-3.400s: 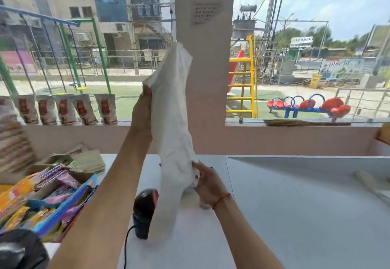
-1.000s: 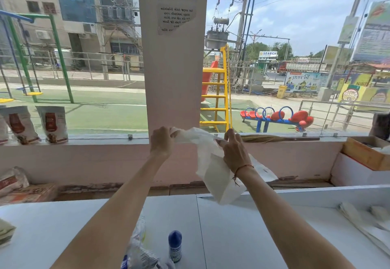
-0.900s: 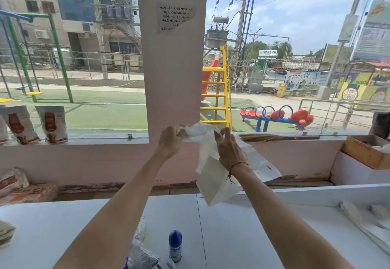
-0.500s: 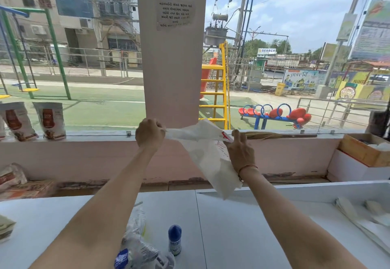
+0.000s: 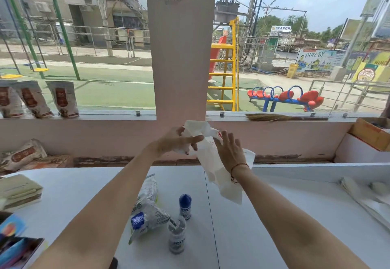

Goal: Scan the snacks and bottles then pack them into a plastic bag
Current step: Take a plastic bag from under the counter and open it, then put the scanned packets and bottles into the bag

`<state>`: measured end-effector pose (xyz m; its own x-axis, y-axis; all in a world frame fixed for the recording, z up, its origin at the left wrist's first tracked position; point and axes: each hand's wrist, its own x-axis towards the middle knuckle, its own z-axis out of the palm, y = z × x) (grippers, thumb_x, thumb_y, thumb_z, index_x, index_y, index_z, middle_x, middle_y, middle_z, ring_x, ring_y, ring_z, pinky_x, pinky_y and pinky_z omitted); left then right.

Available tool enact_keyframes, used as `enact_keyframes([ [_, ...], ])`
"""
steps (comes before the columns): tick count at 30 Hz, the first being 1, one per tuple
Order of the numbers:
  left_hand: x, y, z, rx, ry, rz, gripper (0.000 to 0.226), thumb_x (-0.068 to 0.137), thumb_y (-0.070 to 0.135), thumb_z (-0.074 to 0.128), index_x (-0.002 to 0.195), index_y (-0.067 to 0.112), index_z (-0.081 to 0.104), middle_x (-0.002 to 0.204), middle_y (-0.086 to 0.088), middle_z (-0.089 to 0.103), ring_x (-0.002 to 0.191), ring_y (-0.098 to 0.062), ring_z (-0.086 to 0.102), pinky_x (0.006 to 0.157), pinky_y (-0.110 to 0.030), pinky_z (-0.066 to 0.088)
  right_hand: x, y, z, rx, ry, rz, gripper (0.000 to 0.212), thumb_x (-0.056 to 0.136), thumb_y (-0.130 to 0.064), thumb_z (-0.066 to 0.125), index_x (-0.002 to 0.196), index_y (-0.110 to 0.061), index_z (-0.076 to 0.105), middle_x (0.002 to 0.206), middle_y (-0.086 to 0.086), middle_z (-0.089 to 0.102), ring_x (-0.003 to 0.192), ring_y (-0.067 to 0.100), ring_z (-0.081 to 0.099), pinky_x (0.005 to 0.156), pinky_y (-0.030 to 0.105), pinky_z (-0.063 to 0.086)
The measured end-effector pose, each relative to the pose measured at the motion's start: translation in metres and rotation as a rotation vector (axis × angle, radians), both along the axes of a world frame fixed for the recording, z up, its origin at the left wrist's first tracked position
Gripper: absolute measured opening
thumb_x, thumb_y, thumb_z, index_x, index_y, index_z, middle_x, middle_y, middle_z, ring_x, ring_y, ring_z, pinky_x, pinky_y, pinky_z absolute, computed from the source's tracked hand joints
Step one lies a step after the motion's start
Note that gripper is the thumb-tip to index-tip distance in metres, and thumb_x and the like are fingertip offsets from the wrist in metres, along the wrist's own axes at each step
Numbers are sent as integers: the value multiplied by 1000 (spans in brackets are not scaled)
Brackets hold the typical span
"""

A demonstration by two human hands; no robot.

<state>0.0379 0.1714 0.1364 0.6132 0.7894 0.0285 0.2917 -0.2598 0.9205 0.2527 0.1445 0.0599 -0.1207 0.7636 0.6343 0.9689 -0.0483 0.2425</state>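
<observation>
Left hand (image 5: 177, 142) has drawn nearer right hand (image 5: 230, 152), pinching flat plastic bag (image 5: 229, 190).

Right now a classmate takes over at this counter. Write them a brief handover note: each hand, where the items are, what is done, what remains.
Left hand pinches the top of the plastic bag, held up over the counter; right hand lies open against it, fingers spread.
Snack packet, blue-capped bottle and second small bottle sit on the counter, outside the bag.
Done: bag picked up. Scanning cannot be told.
Left: open the bag, pack all three.
</observation>
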Motion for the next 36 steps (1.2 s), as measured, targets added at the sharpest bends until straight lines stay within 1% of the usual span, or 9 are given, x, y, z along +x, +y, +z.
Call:
enact_keyframes([
  [5,-4,-4,-46,3,55,172,22,89,24,64,106,12,58,101,-12,65,96,-35,63,80,-41,57,-56,-35,-15,-172,123,547,8,74,-8,64,81,-5,68,98,14,60,72,28,59,60,37,58],
  [8,-14,-2,-64,0,147,175,27,82,35,70,97,13,63,85,-5,64,87,-33,63,78,-40,53,-77,-43,-30,-742,389,499,35,82,-31,62,113,-15,64,109,8,65,85,26,67,80,41,57],
  [11,-27,-1,-72,-24,123,161,46,69,42,79,99,11,64,85,-8,64,83,-35,67,72,-48,60,-84,-45,-50,-1069,270,407,59,78,-48,68,131,-30,50,126,4,62,109,24,59,96,40,50],
  [14,-31,0,-74,-35,105,144,55,68,51,77,105,13,61,93,-14,62,82,-29,64,53,-36,58,-84,-41,-60,-997,206,407,43,80,-36,70,121,-25,60,117,5,67,104,25,59,90,36,50],
  [17,-35,12,-84,-2,97,210,52,73,60,66,101,16,63,86,-7,63,72,-20,57,45,-25,47,-69,-30,-48,-840,503,400,40,75,-50,70,105,-24,67,101,4,72,84,21,61,76,32,54],
  [22,-28,32,-89,-25,7,251,48,74,69,59,101,30,67,95,-6,70,84,-21,63,78,-41,55,-59,-8,-31,3,962,236,36,82,-47,64,93,-13,55,78,6,66,59,21,55,54,29,46],
  [25,-12,36,-72,0,-19,163,51,75,71,55,110,36,67,110,-9,68,104,-32,62,94,-48,52,-69,12,-30,-38,786,123,30,84,-38,64,99,-13,56,88,6,63,67,24,55,59,30,44],
  [30,-8,40,-47,-33,-26,116,64,70,70,64,100,14,70,105,-22,69,100,-44,64,90,-61,51,-56,48,-56,-608,490,-126,30,88,-4,47,112,-9,64,117,17,62,109,34,58,88,38,50],
  [36,-36,24,-66,-31,175,207,54,81,60,48,107,16,66,86,-9,57,61,-21,50,51,-27,46,-53,35,-55,-716,272,-74,28,91,-8,44,113,-8,61,113,17,65,110,35,57,90,37,45],
])
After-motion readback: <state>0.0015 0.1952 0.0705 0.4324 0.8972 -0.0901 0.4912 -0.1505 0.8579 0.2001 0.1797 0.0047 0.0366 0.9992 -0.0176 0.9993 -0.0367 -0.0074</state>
